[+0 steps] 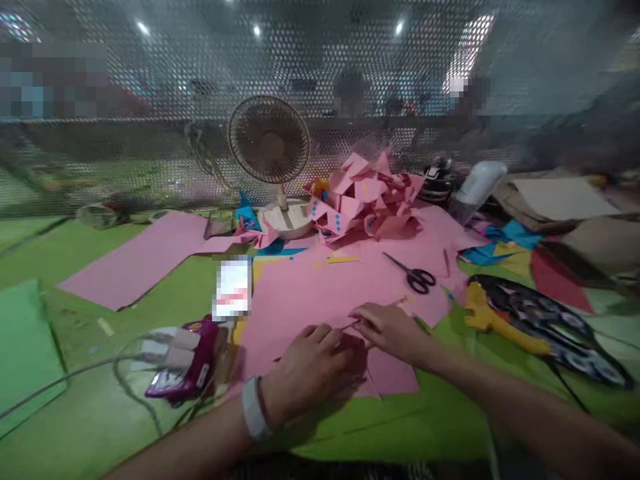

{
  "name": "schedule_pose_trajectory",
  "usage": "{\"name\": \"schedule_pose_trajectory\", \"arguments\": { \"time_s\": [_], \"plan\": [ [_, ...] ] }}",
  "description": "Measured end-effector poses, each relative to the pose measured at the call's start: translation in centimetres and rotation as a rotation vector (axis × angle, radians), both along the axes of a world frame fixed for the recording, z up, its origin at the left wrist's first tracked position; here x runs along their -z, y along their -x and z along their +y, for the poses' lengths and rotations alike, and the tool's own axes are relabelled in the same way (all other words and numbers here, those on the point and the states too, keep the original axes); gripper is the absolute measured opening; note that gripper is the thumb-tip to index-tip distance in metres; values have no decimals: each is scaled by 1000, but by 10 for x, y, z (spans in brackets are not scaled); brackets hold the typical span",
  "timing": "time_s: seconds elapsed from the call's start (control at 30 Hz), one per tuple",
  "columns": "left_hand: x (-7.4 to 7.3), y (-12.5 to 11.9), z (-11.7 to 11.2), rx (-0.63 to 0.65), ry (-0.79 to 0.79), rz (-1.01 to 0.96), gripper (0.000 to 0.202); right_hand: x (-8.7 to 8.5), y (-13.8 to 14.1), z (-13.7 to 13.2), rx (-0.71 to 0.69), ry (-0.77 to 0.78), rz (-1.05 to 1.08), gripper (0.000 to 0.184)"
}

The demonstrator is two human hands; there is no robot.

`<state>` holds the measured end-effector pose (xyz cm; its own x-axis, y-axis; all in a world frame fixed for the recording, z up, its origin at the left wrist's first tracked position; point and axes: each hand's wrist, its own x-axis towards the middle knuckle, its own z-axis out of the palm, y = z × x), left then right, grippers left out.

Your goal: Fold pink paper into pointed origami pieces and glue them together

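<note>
A craft workshop: cut pink paper [320, 287], scissors [414, 275], mesh partition [150, 133].

You've got a green tabletop [75, 253] backed by a perforated metal screen [150, 80], with ceiling spotlights [257, 30] glowing through its holes.

Dim indoor light, cool overall. Small ceiling lamps [257, 30] glare as white spots through the mesh screen [150, 100]. Whole frame soft with motion blur; background smeared worst. Wide-angle bending at edges. Soft shadow under the left hand [310, 370] on pink paper [300, 293].
</note>
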<state>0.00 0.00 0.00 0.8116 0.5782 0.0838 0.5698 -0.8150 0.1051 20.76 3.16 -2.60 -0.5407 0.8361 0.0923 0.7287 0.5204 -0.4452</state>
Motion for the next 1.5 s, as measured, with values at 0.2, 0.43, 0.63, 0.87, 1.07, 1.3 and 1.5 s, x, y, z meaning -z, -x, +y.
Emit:
{"name": "schedule_pose_trajectory", "arguments": {
  "time_s": [0.2, 0.43, 0.63, 0.87, 1.07, 1.3, 1.5],
  "plan": [
    [4, -1, -1, 3, -17, 4, 42, -2, 0, -2, 7, 7, 7, 27],
    [1, -4, -1, -1, -54, 32, 47, -6, 2, -3, 10, -13, 10, 27],
    [-3, -5, 0, 10, -59, 70, 47, -7, 3, -7, 33, -40, -46, 28],
    [-2, -8, -2, 8, -112, 86, 49, -7, 2, -7, 46, -56, -69, 26],
    [-4, -11, -2, -18, -159, 85, 53, -20, -8, 0, 99, -135, 64, 22],
    [-1, -8, -1, 10, -172, 51, 53, -62, -29, 2, 48, -98, 277, 20],
    [-1, -9, -3, 7, -205, 90, 55, -58, -40, -12, -77, 5, 66, 36]
  ]
}}
